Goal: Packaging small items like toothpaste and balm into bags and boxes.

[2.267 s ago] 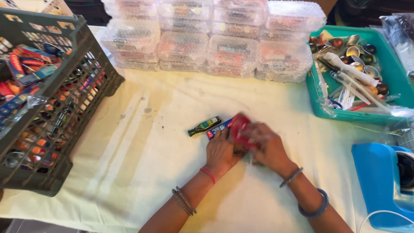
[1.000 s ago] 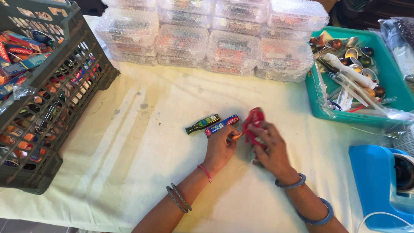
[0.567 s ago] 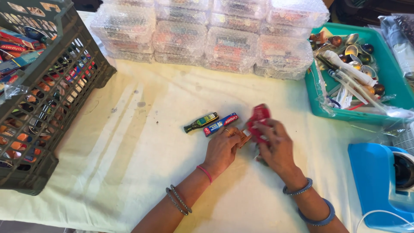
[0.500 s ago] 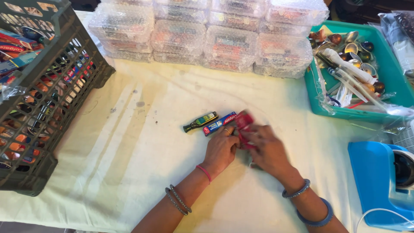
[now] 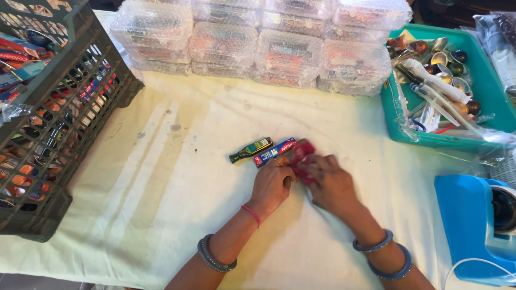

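**Both hands meet on a red packet at the middle of the bench**

Cream cloth covers the bench (image 5: 161,177), stained in some places, and it carries everything in view. Largest is the dark slatted crate (image 5: 59,134) at the left edge, full of small boxed goods. Along the far edge lie bubble-wrapped clear boxes (image 5: 269,43) in a double row. At the far right corner stands a teal tray (image 5: 484,80) with spoons and wrapped utensils, and near the right edge a blue machine (image 5: 473,225) with a white cord, cut off by the frame.

The red packet (image 5: 301,160) lies at the middle of the bench, directly under the fingertips of both hands. The left hand (image 5: 271,185) presses on its left side and the right hand (image 5: 333,185) on its right side; both are curled down upon it, grasping it together. Neither is clearly nearer. Its long axis seems to run from the near side toward the far side, slightly tilted, but I cannot be sure.

Just beside it toward the left edge lies a small blue and red box (image 5: 274,152), touching or almost touching the packet, and next a little dark green bottle (image 5: 250,150); both have their long axes slanting left to right.

Fingers hide most of the packet, and motion blur makes its shape and its fold hard to read.
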